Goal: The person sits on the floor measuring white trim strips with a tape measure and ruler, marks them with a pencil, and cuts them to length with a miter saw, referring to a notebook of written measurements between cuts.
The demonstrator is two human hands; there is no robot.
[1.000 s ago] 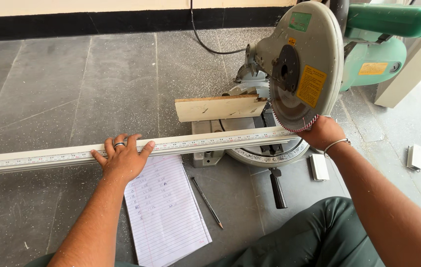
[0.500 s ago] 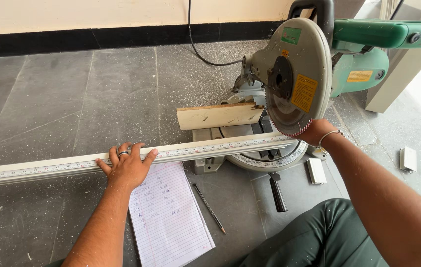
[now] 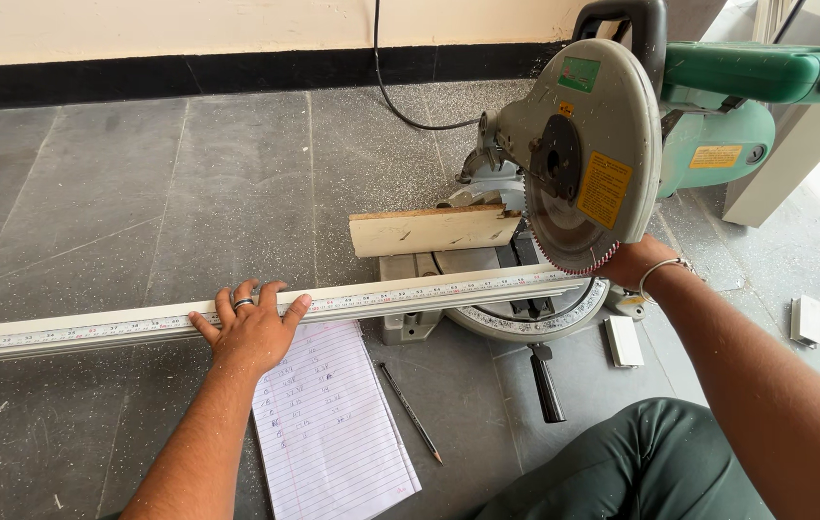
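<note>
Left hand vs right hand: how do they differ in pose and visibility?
The left hand lies flat with fingers spread on the long white strip, far from the saw; the right hand sits at the strip's other end, right under the saw blade. The left hand is fully visible and wears a ring; the right hand is partly hidden behind the blade guard and has a bracelet at the wrist. Both rest at the same strip.
</note>
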